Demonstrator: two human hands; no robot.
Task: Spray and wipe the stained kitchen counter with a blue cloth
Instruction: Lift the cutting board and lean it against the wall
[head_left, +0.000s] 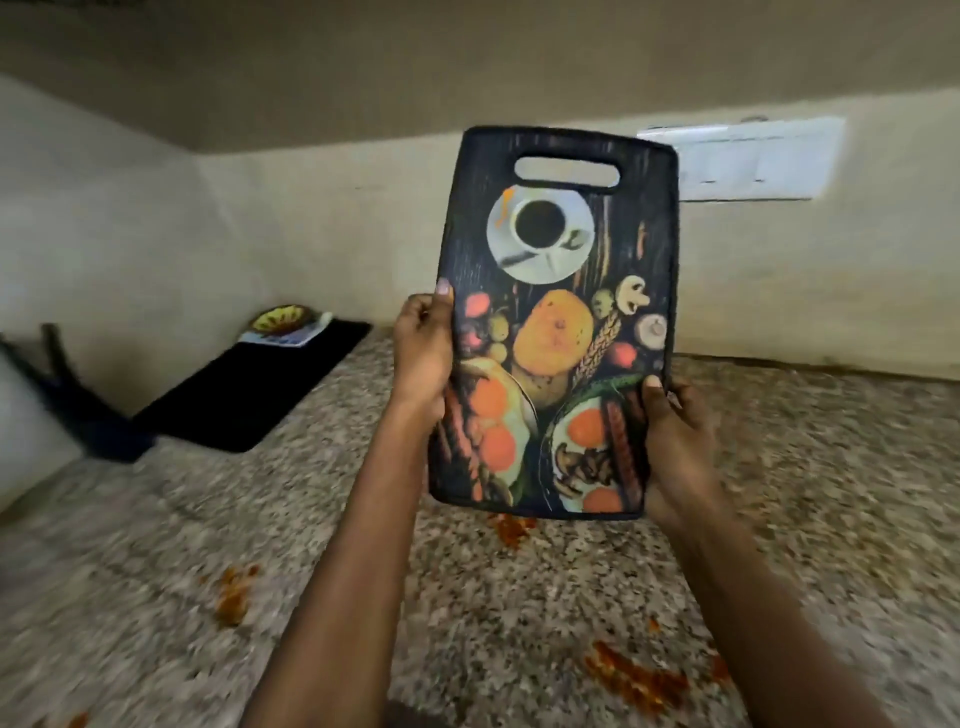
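Bare forearms reached up from below: the left hand (422, 347) and right hand (675, 441) each clamped a side edge of the dark food-printed plastic chopping board (558, 322), held upright above the speckled granite bench (467, 597), orange stains (636, 678) smeared beneath; no blue cloth showed.

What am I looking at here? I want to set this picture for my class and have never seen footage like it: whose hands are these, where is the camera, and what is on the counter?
There is no machine. A person wears a camera on the head, looking forward and down. The left hand and right hand hold a printed cutting board upright above the speckled stone counter. Orange stains lie on it. Farther left sits a black mat with a small bowl. No cloth or spray bottle shows.
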